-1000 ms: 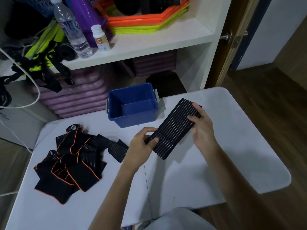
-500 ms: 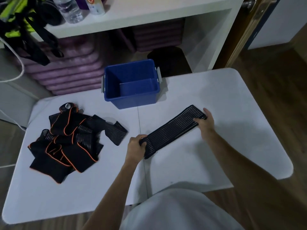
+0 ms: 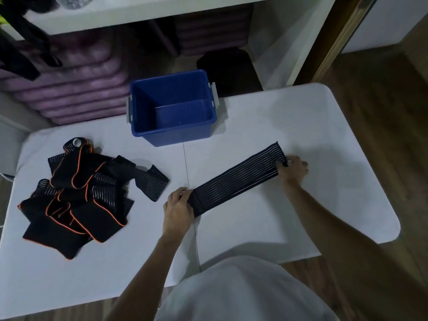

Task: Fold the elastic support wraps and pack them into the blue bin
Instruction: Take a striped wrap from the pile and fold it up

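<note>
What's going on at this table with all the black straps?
A person is laying one striped elastic wrap flat on the white table, the left hand gripping one end and the right hand the other. It isn't folded yet. A pile of orange-trimmed wraps waits to the left, and the blue bin beyond looks empty.

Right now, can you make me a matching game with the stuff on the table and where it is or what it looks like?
Things:
1. blue bin
2. striped wrap
3. pile of wraps
4. white table

Descriptions:
A. heaped at the table's left, orange edging
B. stretched flat between both hands
C. nothing inside, at the table's far edge
D. underneath everything

Pairs: 1-C, 2-B, 3-A, 4-D
</note>
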